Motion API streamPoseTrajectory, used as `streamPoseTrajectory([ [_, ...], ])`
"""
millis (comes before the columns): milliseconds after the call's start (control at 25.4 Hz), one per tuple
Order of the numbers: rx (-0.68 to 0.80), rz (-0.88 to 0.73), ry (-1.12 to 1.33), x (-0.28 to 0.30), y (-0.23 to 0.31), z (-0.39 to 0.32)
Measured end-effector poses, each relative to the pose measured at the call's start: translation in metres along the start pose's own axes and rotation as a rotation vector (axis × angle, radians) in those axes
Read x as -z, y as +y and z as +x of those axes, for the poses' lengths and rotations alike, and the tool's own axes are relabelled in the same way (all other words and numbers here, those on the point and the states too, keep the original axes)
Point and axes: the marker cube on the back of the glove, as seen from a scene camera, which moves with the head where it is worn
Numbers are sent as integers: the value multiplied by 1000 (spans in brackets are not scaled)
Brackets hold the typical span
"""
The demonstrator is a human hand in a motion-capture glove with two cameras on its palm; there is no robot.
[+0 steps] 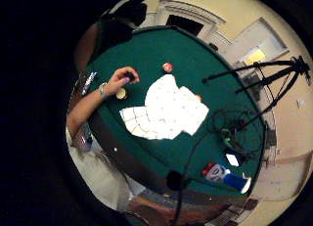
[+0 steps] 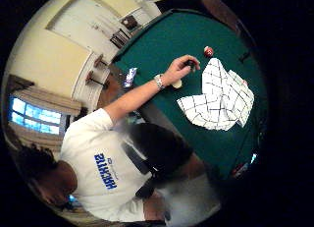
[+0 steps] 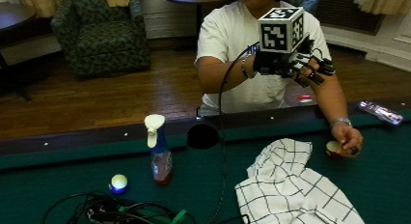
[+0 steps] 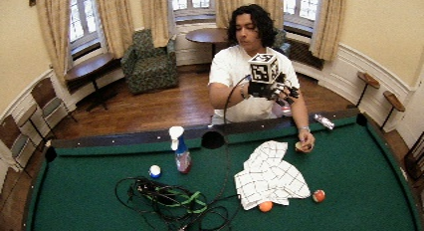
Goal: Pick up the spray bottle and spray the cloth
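Overhead, the gloved hand (image 3: 307, 67) hangs at chest height, fingers apparently loosely spread, gripping nothing. Well apart, the bottle (image 3: 158, 151) stands upright near the rail (image 3: 77, 139); the cloth (image 3: 292, 185) lies mid-felt.

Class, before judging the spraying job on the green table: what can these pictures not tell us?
- Spray bottle: its label is too small to read in the outside view, and its liquid level cannot be made out.
- Cloth: the outside view's bottom edge cuts it off.
- Ball under the bare hand: fingers cover most of it.
- Gloved right hand: raised above the table; the marker cube hides part of it.
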Motion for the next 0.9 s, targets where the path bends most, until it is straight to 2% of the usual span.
streamPoseTrajectory([
  [550, -44, -41, 54, -12, 11, 18],
  [904, -147, -50, 78, -18, 41, 56],
])
